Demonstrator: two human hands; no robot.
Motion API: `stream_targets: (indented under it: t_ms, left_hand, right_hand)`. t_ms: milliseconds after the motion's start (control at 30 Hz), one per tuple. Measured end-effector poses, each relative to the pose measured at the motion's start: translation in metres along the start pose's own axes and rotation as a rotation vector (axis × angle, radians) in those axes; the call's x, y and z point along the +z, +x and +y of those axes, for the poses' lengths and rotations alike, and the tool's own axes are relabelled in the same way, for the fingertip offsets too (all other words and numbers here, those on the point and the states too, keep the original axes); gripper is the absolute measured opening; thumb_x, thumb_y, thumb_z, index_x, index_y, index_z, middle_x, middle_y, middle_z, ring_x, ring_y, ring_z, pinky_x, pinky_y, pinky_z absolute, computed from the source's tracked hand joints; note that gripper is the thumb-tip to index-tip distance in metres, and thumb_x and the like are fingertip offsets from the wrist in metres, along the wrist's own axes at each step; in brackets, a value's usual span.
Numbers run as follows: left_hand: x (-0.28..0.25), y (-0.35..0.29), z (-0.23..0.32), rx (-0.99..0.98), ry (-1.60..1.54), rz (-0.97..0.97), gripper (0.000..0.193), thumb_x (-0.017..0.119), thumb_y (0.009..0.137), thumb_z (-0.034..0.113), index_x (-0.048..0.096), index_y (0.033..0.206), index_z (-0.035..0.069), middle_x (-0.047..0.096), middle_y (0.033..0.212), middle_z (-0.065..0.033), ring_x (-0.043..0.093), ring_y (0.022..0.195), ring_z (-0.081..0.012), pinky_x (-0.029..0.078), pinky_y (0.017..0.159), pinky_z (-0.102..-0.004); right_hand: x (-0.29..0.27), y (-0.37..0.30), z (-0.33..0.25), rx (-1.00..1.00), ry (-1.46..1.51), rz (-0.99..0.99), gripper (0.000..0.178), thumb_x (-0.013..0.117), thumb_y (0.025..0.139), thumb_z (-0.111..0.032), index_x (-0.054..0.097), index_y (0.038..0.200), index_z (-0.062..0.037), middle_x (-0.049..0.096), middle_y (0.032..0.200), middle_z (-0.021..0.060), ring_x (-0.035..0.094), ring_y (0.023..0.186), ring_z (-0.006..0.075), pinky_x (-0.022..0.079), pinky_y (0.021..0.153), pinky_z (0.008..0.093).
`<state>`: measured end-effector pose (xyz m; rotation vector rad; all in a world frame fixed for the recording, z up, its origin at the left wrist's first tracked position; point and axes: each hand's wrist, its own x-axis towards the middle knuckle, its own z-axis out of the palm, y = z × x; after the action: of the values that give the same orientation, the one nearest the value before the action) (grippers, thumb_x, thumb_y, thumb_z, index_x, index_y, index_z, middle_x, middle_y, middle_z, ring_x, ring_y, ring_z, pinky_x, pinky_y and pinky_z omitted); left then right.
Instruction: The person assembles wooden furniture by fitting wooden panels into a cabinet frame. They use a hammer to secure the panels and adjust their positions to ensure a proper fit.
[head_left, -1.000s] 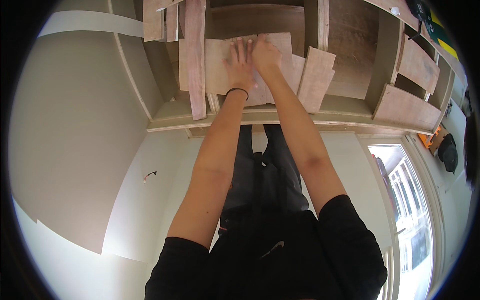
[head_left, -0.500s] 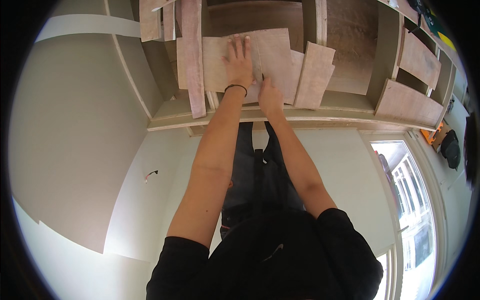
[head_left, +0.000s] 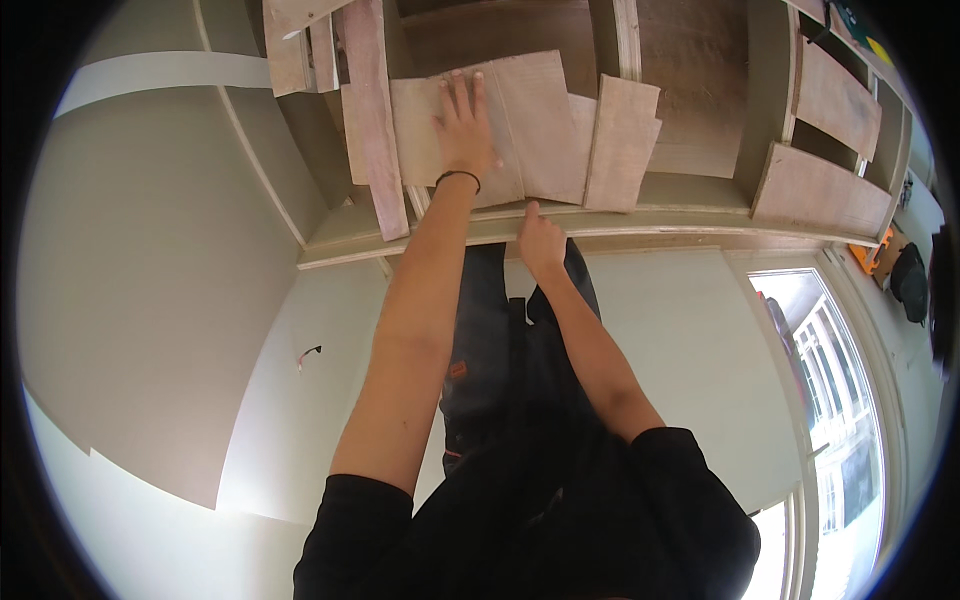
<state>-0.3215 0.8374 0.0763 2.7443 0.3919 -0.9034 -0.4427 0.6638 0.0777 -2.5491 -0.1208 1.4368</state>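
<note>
Beside my spread left hand (head_left: 465,138), a line (head_left: 505,130) already crosses the seemingly unparted board (head_left: 545,105); my right hand (head_left: 541,240) curls below, grip unclear.

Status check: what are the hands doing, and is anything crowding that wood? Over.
Left hand spread flat on wooden board. Right hand by board's near edge, contents unclear. Narrow plank at left, shorter plank at right.

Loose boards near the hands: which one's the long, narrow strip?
The pinkish strip left of the left hand, running off the picture's top edge. The board right of the right hand is shorter and wider.
</note>
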Motion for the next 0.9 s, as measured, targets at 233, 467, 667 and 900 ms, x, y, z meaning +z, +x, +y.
stream_targets:
  t_ms: [233,467,667,900]
  left_hand:
    - [0.003,0.002,0.001,-0.005,-0.005,0.01,0.144,0.096,0.047,0.023,0.005,0.159,0.015,0.006,0.164,-0.0178,0.014,0.149,-0.0425,0.04,0.106,-0.0634]
    - [0.034,0.011,-0.005,0.017,0.177,0.294,0.138,0.092,0.058,0.034,0.001,0.159,0.014,0.001,0.165,-0.0176,0.013,0.15,-0.0421,0.039,0.107,-0.0635]
    - [0.013,0.009,-0.002,-0.022,0.113,-0.049,0.144,0.095,0.052,0.035,0.0,0.159,0.015,-0.001,0.165,-0.0172,0.012,0.15,-0.0411,0.039,0.106,-0.0646]
    - [-0.005,0.003,-0.001,-0.014,0.056,-0.077,0.147,0.095,0.05,0.034,0.0,0.159,0.017,0.0,0.165,-0.0151,0.01,0.15,-0.0403,0.041,0.105,-0.0647]
  right_hand:
    - [-0.035,0.002,-0.021,-0.031,0.312,0.196,0.023,0.048,0.097,-0.019,0.047,0.111,-0.0015,0.068,0.081,0.0282,0.066,0.079,0.0491,0.052,0.071,0.0583]
    - [-0.104,0.106,-0.085,-0.126,0.4,0.316,0.031,0.046,0.099,-0.026,0.047,0.118,-0.0007,0.068,0.089,0.0298,0.066,0.087,0.0498,0.052,0.075,0.058]
    - [-0.144,0.125,-0.105,-0.133,0.229,0.379,0.029,0.039,0.102,-0.028,0.051,0.119,-0.0074,0.069,0.093,0.0285,0.067,0.09,0.0481,0.052,0.079,0.0579]
    - [-0.137,0.14,-0.103,-0.151,0.065,0.336,0.035,0.044,0.099,-0.027,0.051,0.126,-0.0069,0.07,0.096,0.0263,0.068,0.091,0.0469,0.053,0.081,0.0559]
